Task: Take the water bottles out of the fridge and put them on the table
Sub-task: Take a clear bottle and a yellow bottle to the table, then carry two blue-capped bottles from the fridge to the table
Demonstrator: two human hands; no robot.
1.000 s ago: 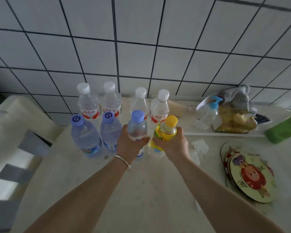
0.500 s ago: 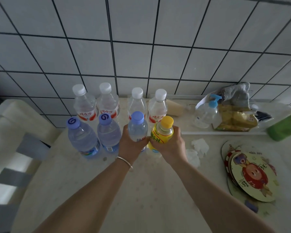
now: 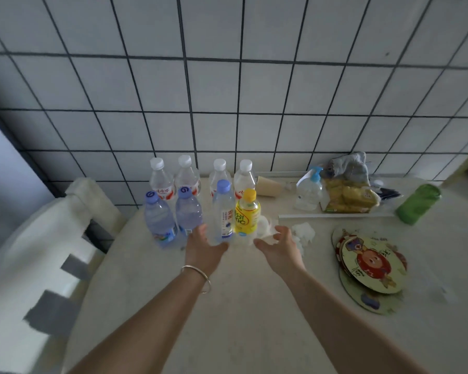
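Several bottles stand upright on the pale table (image 3: 227,319) near the tiled wall. The back row holds white-capped water bottles (image 3: 161,179). In front stand two blue-capped bottles (image 3: 157,214), a slimmer clear bottle with a blue cap (image 3: 223,209) and a yellow-capped bottle with a yellow label (image 3: 247,211). My left hand (image 3: 204,248) hovers just in front of the slim clear bottle, fingers relaxed, holding nothing. My right hand (image 3: 277,245) is spread open just right of the yellow bottle, apart from it.
A tipped paper cup (image 3: 270,186), a pump bottle (image 3: 308,190), a yellow snack bag (image 3: 349,198) and a green cylinder (image 3: 418,203) sit at the back right. Crumpled tissues (image 3: 304,232) and cartoon-printed round boards (image 3: 370,268) lie right of my hands. A white chair (image 3: 52,238) stands left.
Both hands have let go of the slim clear bottle and the yellow bottle and drawn back toward me; the two bottles now stand free on the table.
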